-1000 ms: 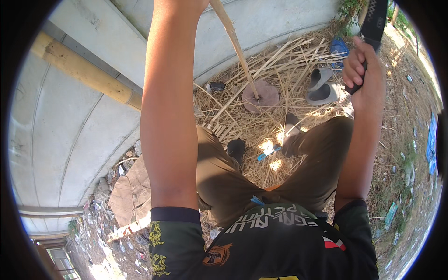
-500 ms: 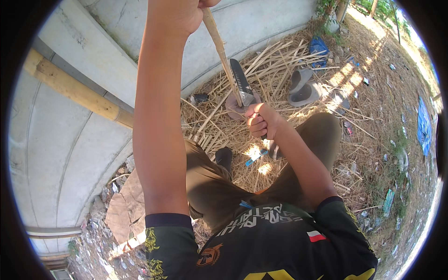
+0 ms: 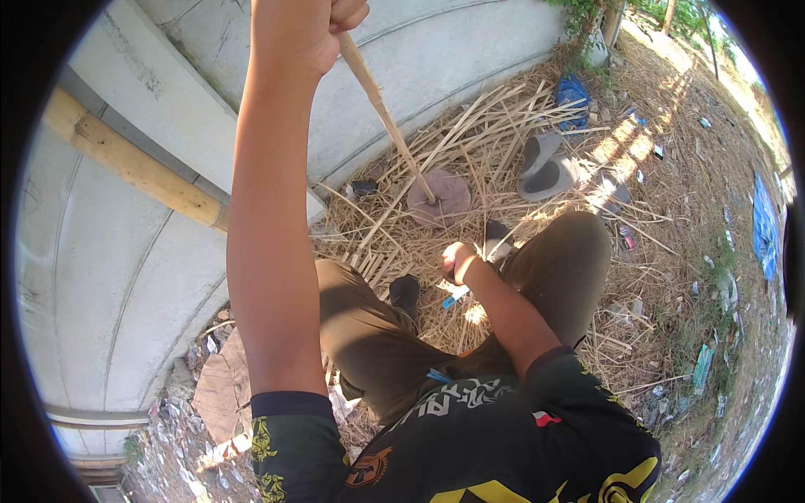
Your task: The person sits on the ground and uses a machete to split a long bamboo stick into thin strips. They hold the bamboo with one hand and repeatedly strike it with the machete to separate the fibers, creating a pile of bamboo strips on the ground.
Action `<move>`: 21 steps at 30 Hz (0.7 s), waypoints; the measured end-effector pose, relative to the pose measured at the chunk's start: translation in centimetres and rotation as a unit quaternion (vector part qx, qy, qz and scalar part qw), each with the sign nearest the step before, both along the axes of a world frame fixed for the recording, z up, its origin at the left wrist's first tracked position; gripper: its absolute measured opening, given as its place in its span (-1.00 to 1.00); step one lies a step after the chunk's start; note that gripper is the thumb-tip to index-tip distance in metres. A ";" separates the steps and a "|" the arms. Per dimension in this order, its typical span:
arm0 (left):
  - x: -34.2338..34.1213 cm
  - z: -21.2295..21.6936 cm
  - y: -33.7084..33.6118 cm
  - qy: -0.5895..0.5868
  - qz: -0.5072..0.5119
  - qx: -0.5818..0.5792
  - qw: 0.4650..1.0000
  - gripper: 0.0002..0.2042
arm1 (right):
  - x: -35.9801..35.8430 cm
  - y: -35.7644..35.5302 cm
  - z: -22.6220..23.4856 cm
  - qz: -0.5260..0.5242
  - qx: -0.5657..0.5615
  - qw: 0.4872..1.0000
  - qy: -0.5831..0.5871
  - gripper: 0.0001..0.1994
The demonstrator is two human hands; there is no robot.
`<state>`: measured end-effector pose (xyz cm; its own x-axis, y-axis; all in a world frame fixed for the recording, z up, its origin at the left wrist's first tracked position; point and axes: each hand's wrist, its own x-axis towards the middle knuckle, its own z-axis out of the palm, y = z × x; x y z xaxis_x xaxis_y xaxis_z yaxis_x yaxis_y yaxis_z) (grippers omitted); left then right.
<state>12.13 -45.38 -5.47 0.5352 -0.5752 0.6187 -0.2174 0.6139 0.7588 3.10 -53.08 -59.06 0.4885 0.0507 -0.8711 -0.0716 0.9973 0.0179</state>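
Tan stick (image 3: 381, 101), head view: foot sits in from the round block's (image 3: 454, 192) edge | left hand (image 3: 312, 35) wrapped round it up high | right hand (image 3: 457, 261) low, can't tell what it's holding | probably mid-trimming | next stroke needs stick steady imo

White block lettering (image 3: 457, 398) printed across front of dark shirt (image 3: 470, 448), foreshortened and broken by folds. Orange emblem (image 3: 369, 467) printed on same shirt; any marks inside too small to be read. Large yellow markings (image 3: 486, 484) near lower edge partly cut off; whether letters or numbers, cannot be told.
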 end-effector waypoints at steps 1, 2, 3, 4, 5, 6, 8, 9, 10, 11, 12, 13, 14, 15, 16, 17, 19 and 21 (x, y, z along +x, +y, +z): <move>0.8 -0.3 0.1 0.001 -0.008 -0.007 1.000 -0.59 | 0.5 -1.8 0.2 0.035 -0.073 0.997 0.009 -0.74; 1.6 -0.6 0.5 0.001 -0.018 -0.008 1.000 -0.59 | 0.7 -2.7 0.5 0.066 -0.139 0.988 0.019 -0.73; 2.3 -0.7 1.6 0.001 -0.019 -0.003 1.000 -0.59 | 1.3 -2.1 1.4 0.107 -0.199 0.974 0.026 -0.73; 2.8 -0.6 2.2 -0.002 -0.001 -0.009 1.000 -0.60 | 1.7 -1.9 2.2 0.141 -0.259 0.955 0.034 -0.72; 3.2 -0.5 2.3 -0.004 0.012 -0.017 1.000 -0.60 | 1.6 -2.0 3.1 0.130 -0.331 0.934 0.027 -0.73; 3.6 -0.8 2.1 -0.002 0.025 -0.023 0.999 -0.61 | 1.4 -2.0 4.7 0.121 -0.401 0.908 0.027 -0.73; 5.0 -1.5 4.2 -0.017 0.084 -0.022 0.996 -0.64 | 0.8 0.1 14.6 0.058 -0.536 0.841 -0.049 -0.74; 5.0 -1.5 4.2 -0.010 0.087 -0.028 0.996 -0.65 | 0.2 -0.4 19.1 0.018 -0.593 0.799 -0.098 -0.74; 5.2 -1.5 4.0 -0.004 0.090 -0.033 0.995 -0.66 | -0.5 -1.1 23.8 -0.001 -0.620 0.778 -0.105 -0.75; 5.5 -1.6 4.2 0.002 0.099 -0.036 0.994 -0.68 | -1.6 -0.9 28.3 -0.050 -0.672 0.731 -0.105 -0.76; 5.6 -1.6 4.2 0.004 0.104 -0.037 0.994 -0.69 | -2.7 -0.6 32.8 -0.118 -0.672 0.717 -0.140 -0.75; 5.4 -1.3 4.3 0.006 0.110 -0.037 0.993 -0.70 | -3.6 -1.0 35.8 -0.179 -0.700 0.670 -0.172 -0.74; 5.4 -1.3 4.5 0.007 0.120 -0.038 0.992 -0.71 | -4.0 -1.3 37.0 -0.238 -0.720 0.619 -0.205 -0.73; 5.4 -1.2 4.2 0.012 0.132 -0.035 0.991 -0.71 | -4.0 -1.5 36.7 -0.297 -0.707 0.598 -0.233 -0.74; 5.5 -1.1 4.1 0.016 0.149 -0.032 0.988 -0.71 | -3.7 -1.4 36.2 -0.353 -0.689 0.575 -0.263 -0.75; 5.6 -1.2 4.4 0.019 0.168 -0.029 0.985 -0.72 | -3.1 -1.0 35.6 -0.406 -0.667 0.552 -0.293 -0.75; 4.4 -0.5 2.9 0.011 0.148 -0.026 0.989 -0.69 | 1.8 0.2 24.6 -0.481 -0.573 0.629 -0.208 -0.72; 3.7 -0.3 1.6 -0.005 0.111 -0.008 0.994 -0.68 | 3.2 2.5 10.8 -0.065 -0.540 0.837 0.063 -0.74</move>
